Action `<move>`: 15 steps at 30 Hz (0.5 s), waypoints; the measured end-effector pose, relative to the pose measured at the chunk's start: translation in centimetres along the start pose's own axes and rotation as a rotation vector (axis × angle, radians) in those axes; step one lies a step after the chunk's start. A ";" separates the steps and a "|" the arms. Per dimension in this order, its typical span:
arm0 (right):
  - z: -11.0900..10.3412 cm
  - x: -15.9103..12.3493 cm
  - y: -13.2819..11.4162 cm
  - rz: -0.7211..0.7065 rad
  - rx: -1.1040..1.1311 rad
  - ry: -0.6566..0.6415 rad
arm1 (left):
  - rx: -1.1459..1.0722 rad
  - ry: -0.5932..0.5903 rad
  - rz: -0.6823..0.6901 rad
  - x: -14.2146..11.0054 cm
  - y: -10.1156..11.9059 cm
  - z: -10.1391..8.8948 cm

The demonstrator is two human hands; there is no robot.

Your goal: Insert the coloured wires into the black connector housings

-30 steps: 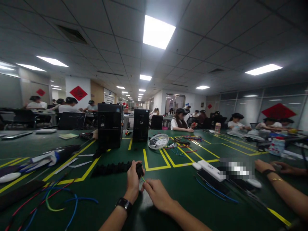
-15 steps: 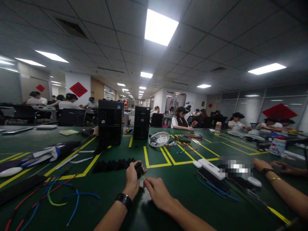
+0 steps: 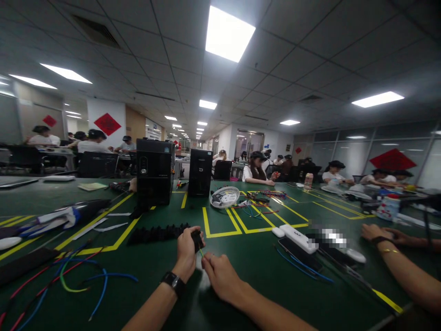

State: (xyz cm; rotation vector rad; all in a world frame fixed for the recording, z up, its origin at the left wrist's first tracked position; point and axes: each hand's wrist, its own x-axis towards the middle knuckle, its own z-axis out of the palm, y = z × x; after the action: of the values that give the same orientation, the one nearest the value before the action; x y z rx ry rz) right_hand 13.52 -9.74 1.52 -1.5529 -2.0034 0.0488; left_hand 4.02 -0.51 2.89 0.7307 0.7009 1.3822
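Both hands had drifted slightly left; left hand (image 3: pixel 187 250) gripped the black strip's (image 3: pixel 156 233) end on the counter (image 3: pixel 262 276), right hand (image 3: pixel 217 276) pinching a green wire (image 3: pixel 200 252) at it — seating the wire looked next, needing steady aim

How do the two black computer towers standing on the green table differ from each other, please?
The left tower looks larger and stands nearer the camera; the right tower looks narrower and stands a little farther back. The left tower shows a small pale round mark on its front, high on the left side; the right tower shows a small pale mark near the middle of its front. Both are black, upright and rest on the green table, beyond the person's hands.
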 end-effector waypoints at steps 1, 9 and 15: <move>0.3 0.1 0.0 -0.005 -0.010 0.002 | 0.013 0.003 0.015 0.0 0.2 -0.1; -1.5 0.4 -0.8 -0.031 0.136 0.094 | 0.173 -0.092 0.271 -0.3 1.2 -0.9; 0.8 -0.6 -1.0 -0.012 0.125 0.039 | 0.012 -0.032 0.173 -1.6 1.2 -0.4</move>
State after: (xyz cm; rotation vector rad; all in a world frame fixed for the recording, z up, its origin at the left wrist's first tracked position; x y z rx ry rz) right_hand 12.34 -10.38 1.02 -1.4524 -1.9409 0.1347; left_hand 2.84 -1.99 3.65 0.8372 0.6329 1.5207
